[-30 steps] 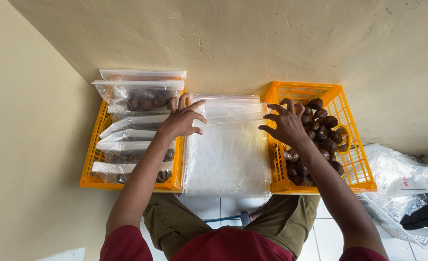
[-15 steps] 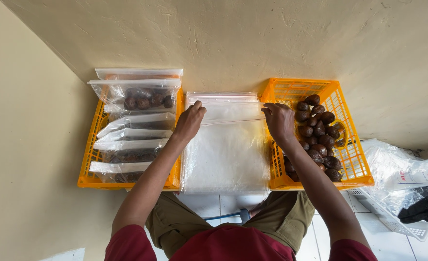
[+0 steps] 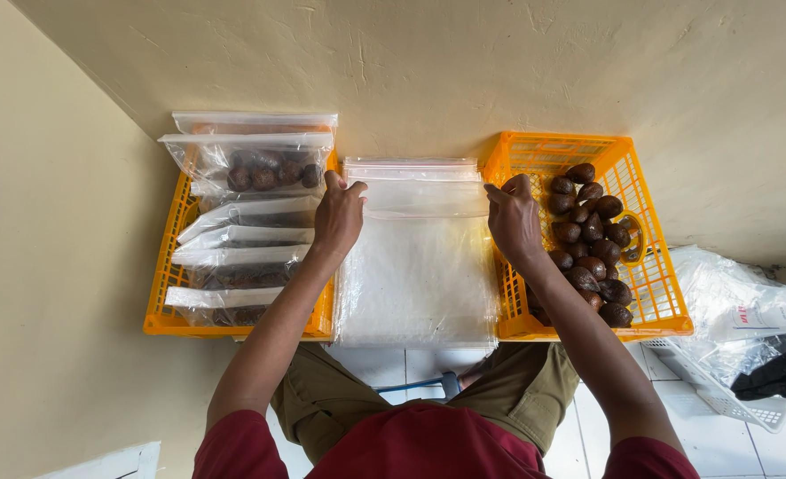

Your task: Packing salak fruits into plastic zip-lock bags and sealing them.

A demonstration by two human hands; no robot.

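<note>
Pinching the top clear zip bag [image 3: 421, 197] at both corners, left hand [image 3: 338, 215], right hand [image 3: 513, 220], bag stack [image 3: 415, 284] between them, brown fruit [image 3: 588, 239] beside the right.

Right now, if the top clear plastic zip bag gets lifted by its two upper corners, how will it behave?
The clear plastic zip bag, pinched by left hand and right hand, looks thin and empty: probably light and floppy, sagging between them. Its glossy film may slide off the stack.

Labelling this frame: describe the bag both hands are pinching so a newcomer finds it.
Between the two orange crates lies a stack of empty clear zip bags. The top bag is gripped at its far corners by the left hand and right hand. Unlike the left crate's bags, it holds no fruit.
</note>
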